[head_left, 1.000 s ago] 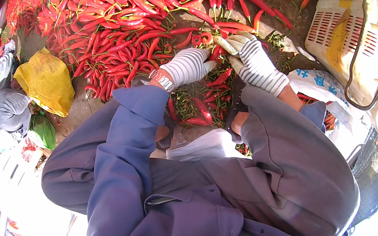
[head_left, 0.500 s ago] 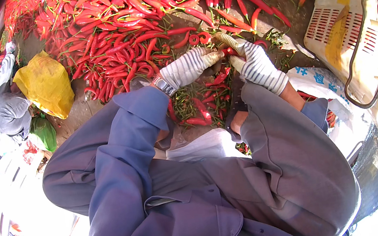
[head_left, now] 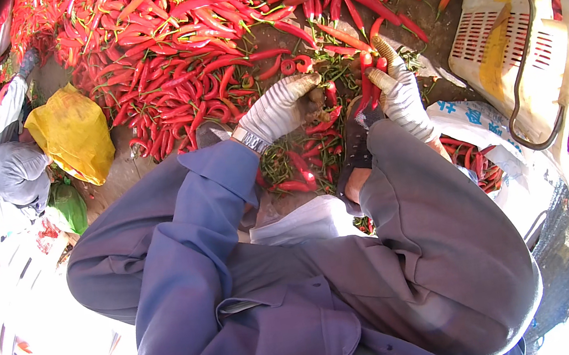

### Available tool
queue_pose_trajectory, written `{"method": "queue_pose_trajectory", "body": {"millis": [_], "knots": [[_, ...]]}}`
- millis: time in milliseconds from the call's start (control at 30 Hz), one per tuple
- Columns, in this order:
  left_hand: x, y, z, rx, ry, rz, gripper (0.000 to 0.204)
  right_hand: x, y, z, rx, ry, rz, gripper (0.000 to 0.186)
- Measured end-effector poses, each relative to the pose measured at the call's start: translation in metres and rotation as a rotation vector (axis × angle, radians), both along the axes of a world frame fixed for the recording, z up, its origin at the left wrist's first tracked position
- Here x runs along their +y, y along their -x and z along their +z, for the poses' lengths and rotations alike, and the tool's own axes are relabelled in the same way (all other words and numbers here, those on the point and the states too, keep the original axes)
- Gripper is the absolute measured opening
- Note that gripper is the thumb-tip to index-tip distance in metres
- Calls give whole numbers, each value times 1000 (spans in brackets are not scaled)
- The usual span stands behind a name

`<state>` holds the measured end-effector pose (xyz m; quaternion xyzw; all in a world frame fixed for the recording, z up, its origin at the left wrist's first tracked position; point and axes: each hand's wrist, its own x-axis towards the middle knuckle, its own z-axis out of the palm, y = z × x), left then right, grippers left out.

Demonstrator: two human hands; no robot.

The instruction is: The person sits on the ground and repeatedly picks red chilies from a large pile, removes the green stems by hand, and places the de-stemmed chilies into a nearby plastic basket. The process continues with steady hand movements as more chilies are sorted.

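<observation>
A wide heap [head_left: 170,70] of red chilies spreads over the ground in front of you, and everything else lies around it. Your right hand [head_left: 397,94], in a white striped glove, is on the near right side of the heap, pinching at least two red chilies [head_left: 367,80] between thumb and fingers, so that they hang with their tips toward you. Your left hand [head_left: 281,112], gloved too, is at the near edge of the heap, fingers curved and thumb side toward the other hand; the two hands are apart, and you cannot tell from this view whether the left one grips anything. A metal watch [head_left: 251,140] circles that wrist. On the near side of the heap, below your hands, green stems [head_left: 327,172] lie mixed with a few more red chilies, and a white cloth [head_left: 311,218] lies closer to you still. Right of the heap a cream slotted crate [head_left: 491,28] stands tilted, and on the heap's near right a white sack [head_left: 482,121] gapes around more chilies. Left of the heap are a yellow bag [head_left: 71,137], a green bag [head_left: 67,208] and a co-worker with a grey head covering [head_left: 14,173], one arm stretched toward the heap's far left.
</observation>
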<state>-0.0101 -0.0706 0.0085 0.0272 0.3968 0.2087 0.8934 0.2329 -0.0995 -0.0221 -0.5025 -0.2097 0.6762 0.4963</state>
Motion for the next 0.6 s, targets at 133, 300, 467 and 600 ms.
{"method": "queue_pose_trajectory", "body": {"millis": [133, 300, 467, 600], "knots": [[5, 0, -1, -232, 9, 90, 23, 7, 18, 16, 37, -90, 103, 62], [5, -11, 1, -318, -68, 179, 30, 20, 44, 24, 215, -81, 193, 67], [13, -11, 19, -13, -399, -103, 26, 18, 40, 23, 119, -78, 141, 66], [24, -8, 32, 539, -1223, -767, 24, 12, 41, 24, -74, -71, 142, 63]]}}
